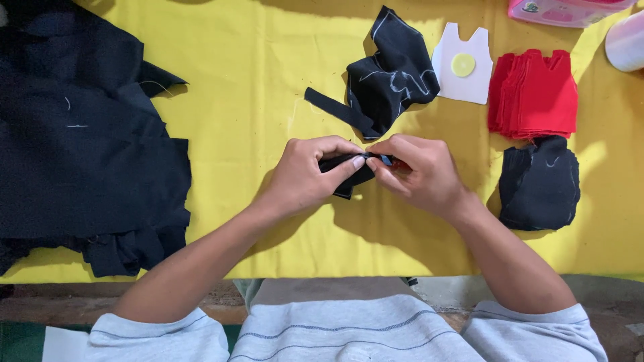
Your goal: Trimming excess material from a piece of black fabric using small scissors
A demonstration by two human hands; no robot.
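On the yellow cloth (255, 87) that covers the table, both hands meet over a small piece of black fabric (349, 175). The left hand (305, 175) pinches it between thumb and curled fingers, and the right hand (419, 173) grips the same piece from the other side, fingertips almost touching the left thumb. The fabric is soft and crumpled, folded between the fingers, with a limp end hanging below the left hand; a sliver of red shows at the right fingers (whether it belongs to the same piece cannot be told).

Just beyond the hands lies a bunched black scrap (392, 77) marked with pale chalk lines, one narrow strip trailing out to its left. Beside it, to the right, sits a flat white cutout (463, 80) shaped like a small sleeveless top, with a round yellow disc (463, 65) resting on it. Next comes a neat stack of red felt-like pieces (537, 94) cut to the same shape, edges aligned. Below that stack, touching its lower edge, is a stack of black pieces (540, 184) with rounded corners and faint chalk marks.

Far to the left spreads a large heap of dark cloth (80, 154), matte, with ragged cut edges draping over the table's front. At the top right corner a pink plastic box (560, 12) and a white cylinder (627, 40) are partly cut off. Pale grey sleeves (161, 335) with thin stripes show at the bottom
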